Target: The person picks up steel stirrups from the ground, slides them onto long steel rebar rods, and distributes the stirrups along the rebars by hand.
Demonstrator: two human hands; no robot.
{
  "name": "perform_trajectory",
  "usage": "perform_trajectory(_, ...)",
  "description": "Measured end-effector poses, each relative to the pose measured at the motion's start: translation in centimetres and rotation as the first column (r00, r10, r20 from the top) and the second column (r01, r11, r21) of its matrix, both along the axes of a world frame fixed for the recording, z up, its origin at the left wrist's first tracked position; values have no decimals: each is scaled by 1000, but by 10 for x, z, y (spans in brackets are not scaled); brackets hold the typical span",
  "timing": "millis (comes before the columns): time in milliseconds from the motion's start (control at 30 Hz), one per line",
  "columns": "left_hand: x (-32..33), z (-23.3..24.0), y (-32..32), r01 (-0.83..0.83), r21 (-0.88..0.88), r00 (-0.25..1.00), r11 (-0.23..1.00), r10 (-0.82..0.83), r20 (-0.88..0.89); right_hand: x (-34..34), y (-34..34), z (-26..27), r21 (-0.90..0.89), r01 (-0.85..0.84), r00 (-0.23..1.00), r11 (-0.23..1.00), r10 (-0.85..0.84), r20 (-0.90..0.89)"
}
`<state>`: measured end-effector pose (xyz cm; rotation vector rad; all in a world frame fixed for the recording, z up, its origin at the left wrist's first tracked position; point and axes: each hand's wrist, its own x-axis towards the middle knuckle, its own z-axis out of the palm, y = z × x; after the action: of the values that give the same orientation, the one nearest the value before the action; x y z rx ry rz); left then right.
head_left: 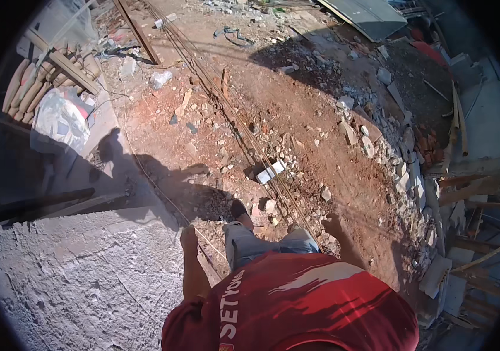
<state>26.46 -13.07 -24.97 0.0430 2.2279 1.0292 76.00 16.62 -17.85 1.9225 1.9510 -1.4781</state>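
Note:
My left hand (188, 238) is low at centre left, curled beside a thin pale cable (149, 177); whether it grips anything is unclear. My right hand (332, 226) is to the right of my legs, fingers bent and somewhat apart, with nothing visible in it. Long thin rusty metal rods (237, 116) run diagonally over the ground from the top left to my legs. They pass over a pale block (271, 172) in front of me. My right hand is close to their near end, and I cannot see that it touches them.
A rough concrete surface (87, 263) lies at lower left. Stacked filled sacks (50, 79), a plastic bag (61, 118) and a wooden beam (74, 72) are at upper left. Rubble (401, 175) lines the right side, near boards and timber (478, 245). A flat panel (366, 17) lies at the top.

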Motion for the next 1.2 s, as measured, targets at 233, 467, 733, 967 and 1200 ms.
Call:
perform_trajectory(233, -165, 60, 62, 450, -191, 832, 872, -487, -266, -219, 115, 112, 271, -76, 989, 960, 107, -101)
perform_trajectory(467, -103, 70, 168, 882, -163, 420, 442, -895, -152, -176, -39, -37, 141, -60, 978, 988, 86, -190)
perform_trajectory(733, -100, 65, 184, 943, -329, 16, 39, -997, -72, -100, -118, -58, -28, 700, 714, 714, -700, -4)
perform_trajectory(967, 57, 128, 256, 663, -249, 716, 706, -695, -62, -4, -222, -149, -125, 819, 568, 559, -821, 49)
perform_trajectory(1200, 252, 9, 181, 993, 28, 112, 119, -977, 184, 119, -260, -264, -219, 933, 321, 284, -934, 156)
